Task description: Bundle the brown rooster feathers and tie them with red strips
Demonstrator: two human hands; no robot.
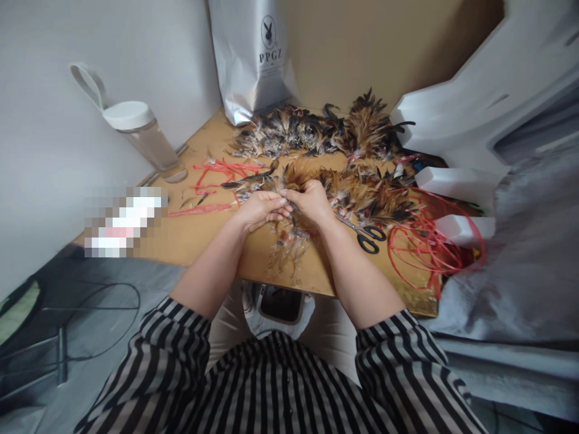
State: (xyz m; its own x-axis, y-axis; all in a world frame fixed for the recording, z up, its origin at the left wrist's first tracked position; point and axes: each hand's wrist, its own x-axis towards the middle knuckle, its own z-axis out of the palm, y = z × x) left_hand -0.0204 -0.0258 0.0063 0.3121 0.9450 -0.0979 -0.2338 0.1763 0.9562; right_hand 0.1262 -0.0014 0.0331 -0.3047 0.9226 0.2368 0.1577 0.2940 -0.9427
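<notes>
My left hand and my right hand meet over the middle of a wooden board, fingertips pinched together on a small bunch of brown feathers that hangs down toward the board's near edge. Both hands are closed on that bunch. A larger heap of brown and black feathers lies just beyond and to the right of my hands. Another row of feathers lies further back. Black-handled scissors rest on the board right beside my right wrist.
Red cords lie left and coiled right. A clear bottle with a white lid leans at the left wall. A silver bag stands at the back. White foam pieces crowd the right side.
</notes>
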